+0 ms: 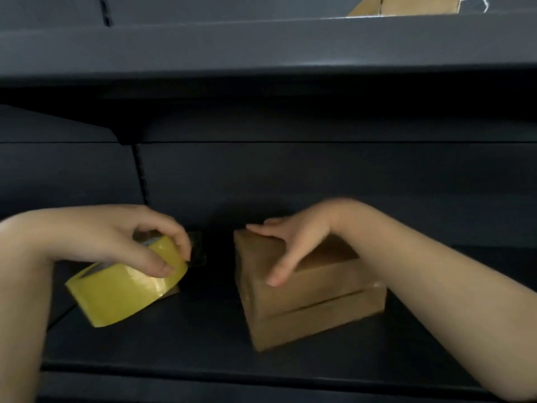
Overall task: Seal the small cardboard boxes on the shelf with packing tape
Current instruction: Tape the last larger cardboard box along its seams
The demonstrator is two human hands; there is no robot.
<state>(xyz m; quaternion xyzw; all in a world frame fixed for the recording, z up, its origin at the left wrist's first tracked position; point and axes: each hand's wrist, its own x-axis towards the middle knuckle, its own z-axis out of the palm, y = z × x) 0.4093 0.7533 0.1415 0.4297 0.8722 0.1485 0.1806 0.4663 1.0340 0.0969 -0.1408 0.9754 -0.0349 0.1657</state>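
- The left hand [116,237] has its fingers [162,267] curled over a roll of yellow packing tape [125,289], thumb and fingertips pinching the upper rim near the roll's far end.
- The roll is tilted, its lower edge low over the dark shelf [180,338], on the left side; whether it touches the shelf cannot be told.
- A small dark object [197,251] sits just behind the fingertips of the left hand; it is too dim to identify.
- A sliver of brown cardboard [171,292] shows under the right end of the roll, mostly hidden.
- The right hand [293,242] lies palm down on top of a small cardboard box [313,303], its fingers [276,277] spread and loose, reaching over the front top edge; the thumb rests on the far left corner. The hand presses flat and does not close round anything.
- The box stands on the shelf to the right of the tape, well apart from it, turned at an angle with a corner toward the camera. A horizontal seam crosses its front face.
- Both forearms come in from the lower corners, bare.
- A second dark shelf [261,45] runs overhead, with brown cardboard [406,5] visible above it at the top right.
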